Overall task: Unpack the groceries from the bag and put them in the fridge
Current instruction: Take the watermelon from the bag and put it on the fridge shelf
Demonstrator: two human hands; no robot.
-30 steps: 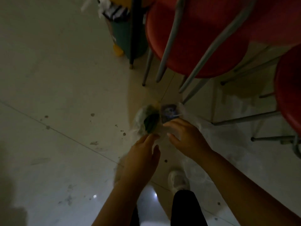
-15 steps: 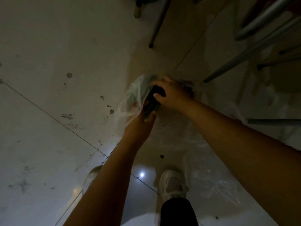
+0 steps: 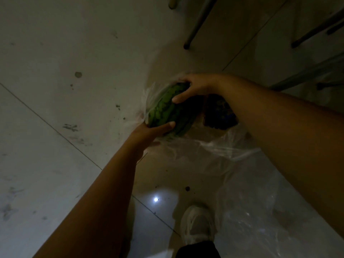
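As both grip | watermelon (image 3: 167, 107) between left hand (image 3: 149, 130), right hand (image 3: 195, 86)

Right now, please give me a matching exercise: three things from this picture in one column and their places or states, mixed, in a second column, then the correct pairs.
Things:
1. watermelon
2. plastic bag
3. white shoe

Places or states:
A. on the person's foot, near the bottom edge
B. held between the left hand and the right hand
C. clear, crumpled, lying open on the floor

Pairs: 1-B, 2-C, 3-A
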